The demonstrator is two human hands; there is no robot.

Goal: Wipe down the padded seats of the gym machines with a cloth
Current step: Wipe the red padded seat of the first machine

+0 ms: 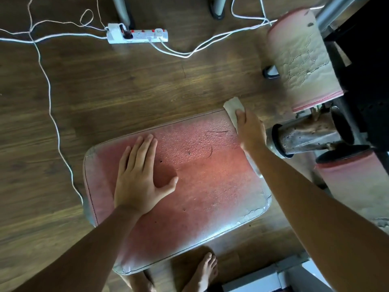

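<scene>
— Where's the seat?
— In the middle of my view: the red seat [200, 186], worn at its edges. My left hand [140, 178] lies flat on its 9 o'clock half, fingers straight.
— And the cloth?
— At the seat's 1 o'clock corner. My right hand [250, 131] presses the cloth [232, 107] there with straight fingers, and the cloth's end pokes past the corner.
— Around it?
— A power strip [137, 35] at 12 o'clock on the floor [126, 91], a cracked pad [303, 60] at 2, and a bare foot [207, 268] at 6.
</scene>
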